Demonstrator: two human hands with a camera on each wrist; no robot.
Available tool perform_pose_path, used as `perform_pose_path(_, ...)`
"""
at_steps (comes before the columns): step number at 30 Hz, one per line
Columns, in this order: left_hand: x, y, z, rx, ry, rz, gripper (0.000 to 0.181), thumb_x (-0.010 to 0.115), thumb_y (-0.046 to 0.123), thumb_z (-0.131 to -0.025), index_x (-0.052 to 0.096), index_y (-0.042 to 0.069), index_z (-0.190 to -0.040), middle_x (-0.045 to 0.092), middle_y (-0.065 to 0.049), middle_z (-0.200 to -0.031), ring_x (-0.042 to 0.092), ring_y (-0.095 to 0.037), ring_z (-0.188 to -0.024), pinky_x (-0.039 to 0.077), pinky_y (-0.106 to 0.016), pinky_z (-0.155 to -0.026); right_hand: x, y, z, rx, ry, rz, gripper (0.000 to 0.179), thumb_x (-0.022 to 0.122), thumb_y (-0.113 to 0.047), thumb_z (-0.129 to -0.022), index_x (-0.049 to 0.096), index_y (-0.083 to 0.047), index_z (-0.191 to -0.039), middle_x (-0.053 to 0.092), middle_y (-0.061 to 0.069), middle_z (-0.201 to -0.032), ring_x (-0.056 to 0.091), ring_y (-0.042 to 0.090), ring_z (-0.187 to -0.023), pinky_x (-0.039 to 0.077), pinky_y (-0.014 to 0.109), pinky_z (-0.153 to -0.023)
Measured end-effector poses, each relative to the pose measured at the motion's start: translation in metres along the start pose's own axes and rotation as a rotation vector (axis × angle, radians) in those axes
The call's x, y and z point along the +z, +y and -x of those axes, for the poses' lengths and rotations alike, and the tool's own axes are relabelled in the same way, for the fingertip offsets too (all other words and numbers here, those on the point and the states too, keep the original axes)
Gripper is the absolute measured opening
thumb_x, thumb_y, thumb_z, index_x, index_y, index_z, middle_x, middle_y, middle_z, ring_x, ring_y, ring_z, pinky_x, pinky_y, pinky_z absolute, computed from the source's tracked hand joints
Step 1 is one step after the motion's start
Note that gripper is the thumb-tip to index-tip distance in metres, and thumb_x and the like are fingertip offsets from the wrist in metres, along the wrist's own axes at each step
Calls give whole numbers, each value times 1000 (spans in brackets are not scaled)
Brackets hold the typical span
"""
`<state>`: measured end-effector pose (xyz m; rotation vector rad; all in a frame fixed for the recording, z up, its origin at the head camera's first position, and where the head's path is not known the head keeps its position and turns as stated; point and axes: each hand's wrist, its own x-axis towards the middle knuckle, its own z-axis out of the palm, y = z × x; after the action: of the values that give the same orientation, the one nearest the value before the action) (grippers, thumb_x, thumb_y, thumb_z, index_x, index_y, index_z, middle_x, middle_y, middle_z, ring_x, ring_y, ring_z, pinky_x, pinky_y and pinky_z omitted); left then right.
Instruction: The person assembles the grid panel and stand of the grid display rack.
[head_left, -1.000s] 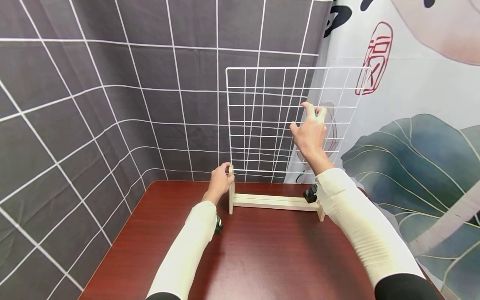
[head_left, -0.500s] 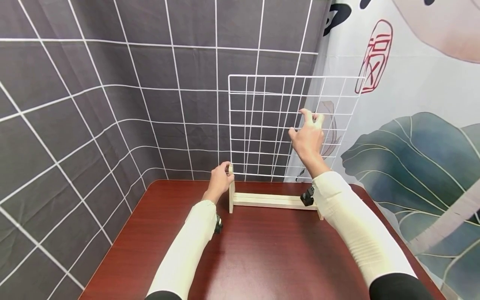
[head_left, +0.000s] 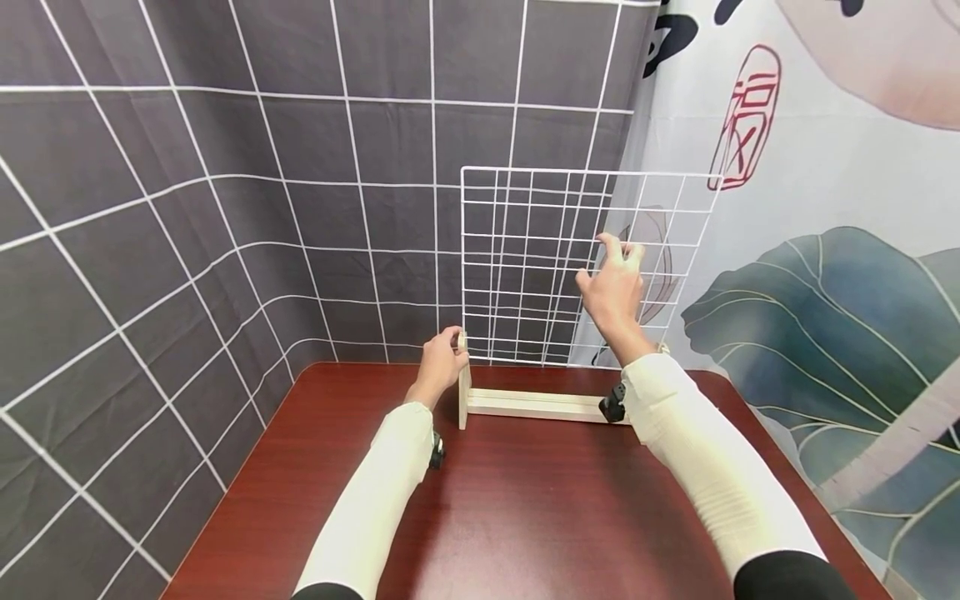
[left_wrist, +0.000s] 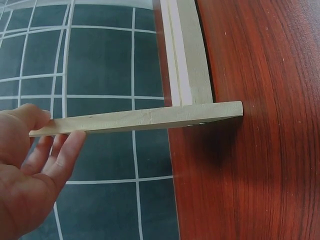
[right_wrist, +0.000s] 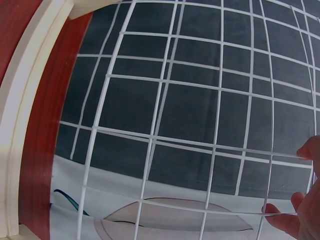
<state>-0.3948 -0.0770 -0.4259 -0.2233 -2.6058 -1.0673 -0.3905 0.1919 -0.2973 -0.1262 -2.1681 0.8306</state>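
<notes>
Step appears to be fitting wire grid [head_left: 555,268] to wooden stand [head_left: 517,403]: L grip [head_left: 438,362] pinching end post [head_left: 464,392], R grip [head_left: 615,292] holding grid approx upright abv crossbar [head_left: 558,408], not touching; next move prob calls for alignment, then lowering

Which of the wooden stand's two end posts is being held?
The left end post: the left hand pinches its top end. The right end post is not held; the right hand grips the white wire grid instead.
</notes>
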Motion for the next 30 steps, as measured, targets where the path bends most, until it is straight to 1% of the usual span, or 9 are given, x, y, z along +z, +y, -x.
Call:
perform_pose_path(6,1,-1,0,-8,-10,11,50,69,6,-86,60,6,-135,74,-14,-116,68,-29,-105,55,-41,-99,2,3,3,-6,-2,5,62,74,-14,-80,56,-21,-139,47,18,-135,63,52,-91,53,58,-80)
perform_pose_path(14,1,-1,-1,-17,-9,20,49,70,5,-86,60,6,-135,74,-15,-117,69,-29,-106,55,-41,-99,5,5,6,-6,-4,-2,61,75,-15,-80,56,-21,-138,47,16,-135,62,52,-90,53,58,-78)
perform_pose_path(18,0,-1,-1,-6,-9,11,48,70,5,-86,61,6,-134,74,-15,-116,69,-29,-106,55,-41,-99,6,8,9,-4,0,-3,61,75,-15,-80,56,-22,-138,47,15,-135,62,52,-90,53,57,-78)
perform_pose_path(21,0,0,-1,-8,-14,7,48,70,5,-87,61,6,-134,74,-15,-117,69,-30,-107,55,-42,-99,6,8,11,-2,3,-2,61,75,-15,-80,56,-22,-138,47,16,-135,63,51,-89,53,58,-78)
perform_pose_path(24,-1,0,-2,-25,-30,4,49,70,6,-88,60,6,-136,73,-15,-119,69,-30,-108,55,-41,-100,6,9,12,3,-2,-3,61,74,-14,-81,56,-22,-139,46,16,-136,63,51,-89,53,58,-78)
perform_pose_path(27,-1,0,-3,-36,-46,11,50,70,6,-88,59,6,-137,73,-16,-121,69,-30,-110,55,-41,-101,6,10,13,10,-9,-1,62,74,-14,-82,55,-21,-140,46,17,-136,62,50,-90,54,57,-78)
perform_pose_path(30,-3,0,-2,-37,-50,23,50,70,6,-88,59,5,-136,73,-16,-121,70,-29,-110,55,-41,-101,7,10,13,7,-11,2,62,74,-14,-82,55,-22,-140,46,17,-136,62,50,-90,54,57,-78)
